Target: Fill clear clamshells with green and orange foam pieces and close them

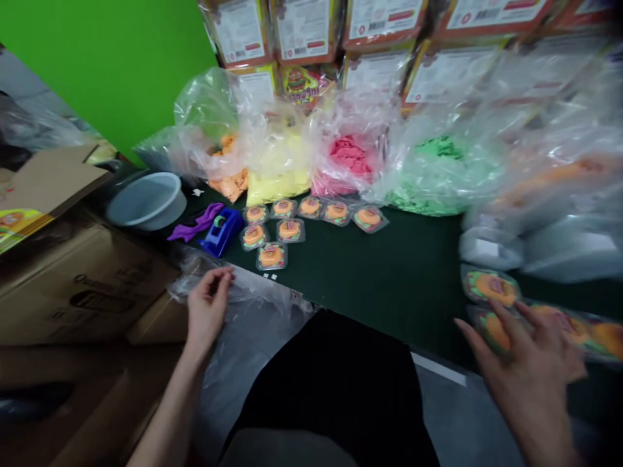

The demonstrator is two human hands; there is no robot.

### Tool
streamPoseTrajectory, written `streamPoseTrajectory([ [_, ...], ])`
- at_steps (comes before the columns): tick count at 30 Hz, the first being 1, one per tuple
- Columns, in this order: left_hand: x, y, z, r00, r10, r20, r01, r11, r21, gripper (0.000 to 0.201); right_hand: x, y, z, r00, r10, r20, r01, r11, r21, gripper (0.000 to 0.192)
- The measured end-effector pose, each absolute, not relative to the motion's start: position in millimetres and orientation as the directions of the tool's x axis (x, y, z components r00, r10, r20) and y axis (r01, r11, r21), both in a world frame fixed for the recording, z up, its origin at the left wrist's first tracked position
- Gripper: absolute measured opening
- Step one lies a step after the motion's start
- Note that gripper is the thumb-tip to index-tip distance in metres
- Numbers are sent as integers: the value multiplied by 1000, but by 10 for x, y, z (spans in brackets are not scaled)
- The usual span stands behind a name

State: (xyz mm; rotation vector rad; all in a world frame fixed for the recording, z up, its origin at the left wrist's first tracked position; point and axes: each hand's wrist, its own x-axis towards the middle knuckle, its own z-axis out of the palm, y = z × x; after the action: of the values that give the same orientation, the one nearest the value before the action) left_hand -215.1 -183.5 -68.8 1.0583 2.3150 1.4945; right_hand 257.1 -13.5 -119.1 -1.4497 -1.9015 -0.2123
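Observation:
My left hand [208, 306] pinches the edge of a clear plastic bag [243, 331] that hangs over the near edge of the dark green table [389, 272]. Over at the right edge of the table, my right hand [528, 366] reaches with spread fingers onto a row of small packs with orange burger toys [491, 288]; it is blurred and rests on one pack without a clear grip. Several more burger packs [287, 228] lie in the middle left of the table.
Clear bags of orange [228, 175], yellow [277, 172], pink [348, 162] and green [433, 172] material stand along the back, under stacked printed boxes [379, 26]. A grey bowl [146, 200], purple piece [195, 224] and blue tape dispenser [221, 230] sit left. Cardboard boxes [73, 285] stand at the left.

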Motion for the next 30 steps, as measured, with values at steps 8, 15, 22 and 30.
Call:
streamPoseTrajectory([
  [8,-2998,-1863,-396,-757,452,472,633,331,700,33,-52,-326,-855,-665,616,421,406,772,-488,49],
  [15,-2823,-1806,-674,-811,477,339,481,215,850,32,-1180,-455,-1011,-842,457,288,351,868,-350,67],
  [22,-2458,-1585,-869,-666,689,285,519,154,841,29,-668,-644,-1097,-865,346,364,174,886,-429,36],
  [30,-1799,-1212,-1204,-550,823,143,506,193,841,36,181,-869,-1137,-437,789,433,284,577,-765,30],
])
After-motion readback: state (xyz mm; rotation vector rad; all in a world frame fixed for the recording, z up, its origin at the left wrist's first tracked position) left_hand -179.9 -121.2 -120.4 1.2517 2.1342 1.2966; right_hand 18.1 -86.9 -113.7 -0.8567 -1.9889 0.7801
